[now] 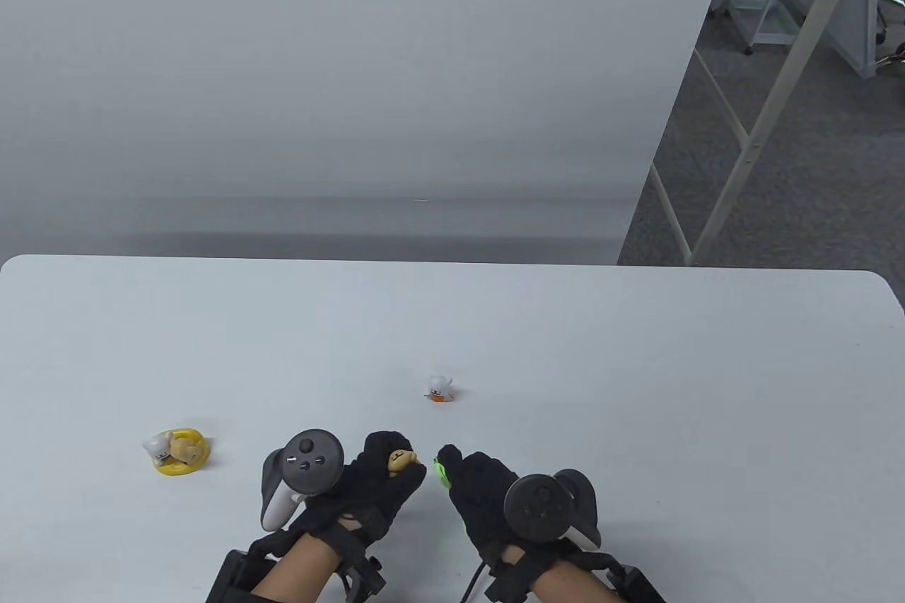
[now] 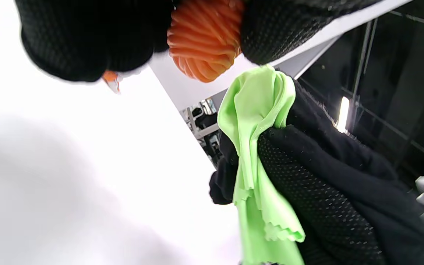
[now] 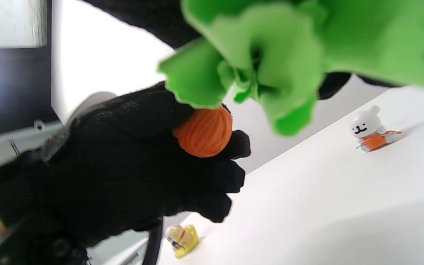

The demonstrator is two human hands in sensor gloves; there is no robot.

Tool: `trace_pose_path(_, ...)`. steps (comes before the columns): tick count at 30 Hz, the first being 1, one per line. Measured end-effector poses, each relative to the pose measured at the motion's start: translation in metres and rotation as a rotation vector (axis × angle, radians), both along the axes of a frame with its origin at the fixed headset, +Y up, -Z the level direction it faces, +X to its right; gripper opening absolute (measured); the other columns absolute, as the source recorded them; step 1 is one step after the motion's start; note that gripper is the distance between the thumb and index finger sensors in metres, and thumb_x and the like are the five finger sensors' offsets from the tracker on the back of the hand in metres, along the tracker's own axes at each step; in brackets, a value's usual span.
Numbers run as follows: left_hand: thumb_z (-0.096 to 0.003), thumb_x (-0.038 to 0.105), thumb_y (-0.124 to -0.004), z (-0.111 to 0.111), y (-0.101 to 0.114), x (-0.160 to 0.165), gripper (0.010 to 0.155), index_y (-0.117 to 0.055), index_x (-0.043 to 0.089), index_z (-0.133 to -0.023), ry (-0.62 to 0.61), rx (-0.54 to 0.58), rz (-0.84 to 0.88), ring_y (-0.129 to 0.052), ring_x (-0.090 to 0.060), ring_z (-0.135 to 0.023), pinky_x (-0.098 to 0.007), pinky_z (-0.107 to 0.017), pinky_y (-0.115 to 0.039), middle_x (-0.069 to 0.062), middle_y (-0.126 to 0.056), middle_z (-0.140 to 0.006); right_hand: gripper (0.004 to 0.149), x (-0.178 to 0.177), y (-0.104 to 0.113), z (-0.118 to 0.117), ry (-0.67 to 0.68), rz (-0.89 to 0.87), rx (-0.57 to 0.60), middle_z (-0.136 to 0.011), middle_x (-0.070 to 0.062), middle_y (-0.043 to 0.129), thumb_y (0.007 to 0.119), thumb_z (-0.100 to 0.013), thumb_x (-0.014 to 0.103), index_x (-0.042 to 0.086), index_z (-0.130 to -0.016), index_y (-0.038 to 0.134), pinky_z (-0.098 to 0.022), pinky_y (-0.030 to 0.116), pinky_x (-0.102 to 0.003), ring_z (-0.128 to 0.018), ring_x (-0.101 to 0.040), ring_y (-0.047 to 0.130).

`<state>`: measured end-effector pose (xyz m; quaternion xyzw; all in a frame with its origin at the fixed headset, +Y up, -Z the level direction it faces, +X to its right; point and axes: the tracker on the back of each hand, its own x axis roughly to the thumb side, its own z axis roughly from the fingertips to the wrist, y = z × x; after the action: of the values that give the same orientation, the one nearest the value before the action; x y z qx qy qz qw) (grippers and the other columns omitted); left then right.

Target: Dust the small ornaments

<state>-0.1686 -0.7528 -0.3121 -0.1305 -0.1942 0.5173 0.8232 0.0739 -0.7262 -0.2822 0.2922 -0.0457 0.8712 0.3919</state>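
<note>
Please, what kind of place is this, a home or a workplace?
Probably an office or lab set up for recording, not a home: a plain white table, grey carpet floor, a white partition board on a metal frame, and office furniture legs behind.

Beyond my hands I see the white counter point(image 1: 636, 363) with rounded far corners. Past its far edge stands a plain pale grey partition point(image 1: 353, 66). Further right lies grey carpet point(image 1: 792, 193) under white metal frame legs point(image 1: 763, 101).
</note>
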Motion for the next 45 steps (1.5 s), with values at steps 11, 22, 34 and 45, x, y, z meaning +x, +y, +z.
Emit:
trace_pose_path(11,-0.0483,0.039,-0.099,-0.002,-0.001,-0.017,0.065,-0.072,0.001,-0.094,0.188,-0.082,0.299,-0.113,-0.029,-0.051,-0.040,-0.031,-0.109,-0.023,-0.088,-0.084,0.048,0.005,-0.008,-0.003,-0.059,-0.095,0.021,-0.076,-0.042,0.085,0.078,-0.054,0.011,-0.003,-0.098,0.067,-0.042,0.084,-0.069,-0.047,-0.045,0.097)
trace_pose_path(22,-0.0412,0.035,-0.107,0.004,0.021,0.002,0.060,-0.081,0.008,-0.087,0.021,0.248,-0.080,-0.120,-0.032,-0.042,-0.038,-0.022,-0.111,-0.020,-0.099,-0.076,0.047,-0.010,0.004,0.007,0.077,0.153,0.228,-0.077,-0.043,0.084,0.078,-0.054,0.010,0.001,-0.099,0.068,-0.043,0.083,-0.071,-0.048,-0.046,0.096)
trace_pose_path(34,-0.0396,0.036,-0.110,-0.003,-0.011,-0.001,0.060,-0.084,0.010,-0.087,0.088,0.031,0.369,-0.121,-0.030,-0.038,-0.034,-0.017,-0.112,-0.019,-0.102,-0.073,0.048,0.007,-0.016,-0.002,0.045,-0.276,-0.057,-0.075,-0.044,0.085,0.077,-0.054,0.010,-0.005,-0.099,0.064,-0.041,0.084,-0.070,-0.046,-0.045,0.096)
trace_pose_path(45,-0.0378,0.035,-0.109,0.017,0.024,0.023,0.062,-0.083,0.009,-0.087,0.003,0.552,-0.306,-0.122,-0.031,-0.039,-0.037,-0.017,-0.112,-0.017,-0.102,-0.075,0.048,-0.010,0.003,0.002,0.130,0.282,0.188,-0.075,-0.042,0.087,0.078,-0.053,0.011,-0.004,-0.097,0.066,-0.042,0.086,-0.070,-0.046,-0.045,0.098)
